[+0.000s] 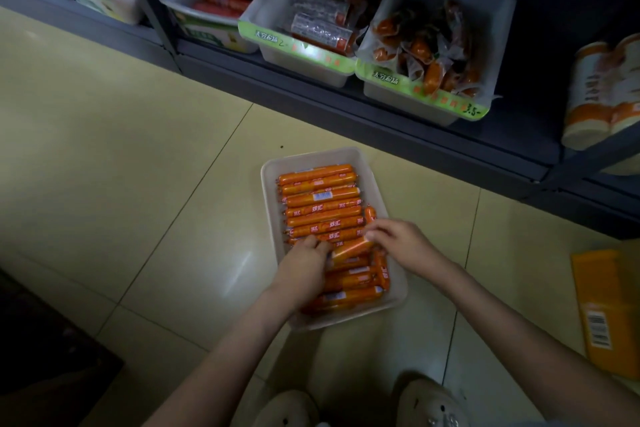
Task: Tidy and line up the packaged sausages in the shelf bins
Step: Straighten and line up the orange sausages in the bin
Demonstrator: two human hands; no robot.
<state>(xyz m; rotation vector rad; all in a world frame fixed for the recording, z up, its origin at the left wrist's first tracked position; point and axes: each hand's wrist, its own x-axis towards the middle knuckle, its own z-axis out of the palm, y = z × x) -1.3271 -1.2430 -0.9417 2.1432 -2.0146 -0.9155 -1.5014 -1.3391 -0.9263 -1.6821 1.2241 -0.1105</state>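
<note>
We have one white bin down on the floor, below the shelf. At the bin's far end the orange sausages lie in neat parallel rows. Toward the near end several sit skewed, one crosswise along the right wall. Our left hand and right hand each pinch an end of one tilted sausage mid-bin, both grips closed on it. We judge this bin about half done. The rightmost shelf bin still looks jumbled.
</note>
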